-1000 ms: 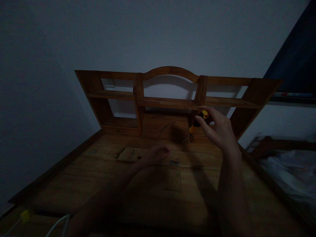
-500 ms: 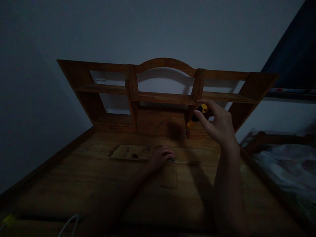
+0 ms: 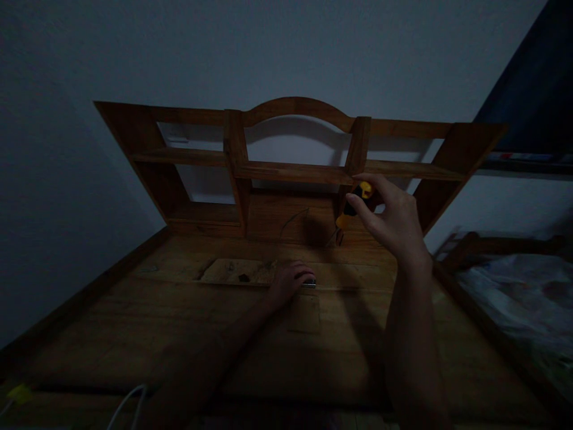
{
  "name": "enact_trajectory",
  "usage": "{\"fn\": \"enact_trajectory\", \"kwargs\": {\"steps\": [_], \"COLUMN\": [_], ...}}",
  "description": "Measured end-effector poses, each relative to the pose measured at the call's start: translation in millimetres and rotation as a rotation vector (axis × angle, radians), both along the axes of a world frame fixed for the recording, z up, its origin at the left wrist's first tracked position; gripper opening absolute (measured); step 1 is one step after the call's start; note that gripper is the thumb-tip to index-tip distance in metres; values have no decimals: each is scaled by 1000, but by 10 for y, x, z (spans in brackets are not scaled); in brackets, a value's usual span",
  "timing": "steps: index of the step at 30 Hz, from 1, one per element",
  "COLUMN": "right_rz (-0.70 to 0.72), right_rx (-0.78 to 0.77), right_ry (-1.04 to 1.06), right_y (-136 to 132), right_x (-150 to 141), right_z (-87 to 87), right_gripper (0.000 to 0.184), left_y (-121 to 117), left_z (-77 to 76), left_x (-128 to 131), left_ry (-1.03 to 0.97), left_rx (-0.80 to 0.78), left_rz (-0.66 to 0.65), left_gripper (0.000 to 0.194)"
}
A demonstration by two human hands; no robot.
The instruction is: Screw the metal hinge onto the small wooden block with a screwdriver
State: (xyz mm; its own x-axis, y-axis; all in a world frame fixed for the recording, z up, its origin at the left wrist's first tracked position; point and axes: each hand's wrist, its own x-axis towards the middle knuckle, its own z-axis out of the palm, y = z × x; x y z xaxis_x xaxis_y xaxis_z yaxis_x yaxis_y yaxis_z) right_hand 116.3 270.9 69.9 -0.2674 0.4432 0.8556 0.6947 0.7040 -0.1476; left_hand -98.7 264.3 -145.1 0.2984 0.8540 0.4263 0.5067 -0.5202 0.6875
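My right hand [image 3: 388, 212] is closed around a yellow-and-black screwdriver [image 3: 351, 206], gripping its handle between thumb and fingers. The shaft slants down and left, and its tip is hard to make out in the dim light. Lower and to the left, my left hand [image 3: 292, 279] rests on the wooden desk top [image 3: 188, 322] with curled fingers. A small shiny metal piece [image 3: 310, 283] shows under its fingertips, at the edge of a long recess [image 3: 237, 272] in the wood. Most of that piece is hidden by the fingers.
A wooden shelf unit [image 3: 293, 173] with an arched top stands at the back against the wall. A thin rectangular wood patch [image 3: 304, 313] lies in front of my left hand. A white cable [image 3: 129, 401] is at the lower left, and plastic-covered things [image 3: 519, 292] are at the right.
The view has shifted slightly, so the shelf and desk sit a little higher. The metal piece shows more clearly under my left fingers. My right hand keeps its hold on the screwdriver.
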Motion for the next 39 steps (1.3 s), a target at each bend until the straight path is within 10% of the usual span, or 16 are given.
{"fn": "enact_trajectory", "kwargs": {"steps": [13,39], "right_rz": [14,55], "right_rx": [-36,-198], "right_ry": [-24,-92], "right_y": [13,-83], "right_x": [-41,-73], "right_z": [-16,15], "right_gripper": [32,29], "left_y": [103,44], "left_z": [-218,-78], "left_x": [-27,-10], "left_ry": [-10,100], "left_rx": [113,241], "left_rz": [-99,-151], "left_gripper": [17,14]}}
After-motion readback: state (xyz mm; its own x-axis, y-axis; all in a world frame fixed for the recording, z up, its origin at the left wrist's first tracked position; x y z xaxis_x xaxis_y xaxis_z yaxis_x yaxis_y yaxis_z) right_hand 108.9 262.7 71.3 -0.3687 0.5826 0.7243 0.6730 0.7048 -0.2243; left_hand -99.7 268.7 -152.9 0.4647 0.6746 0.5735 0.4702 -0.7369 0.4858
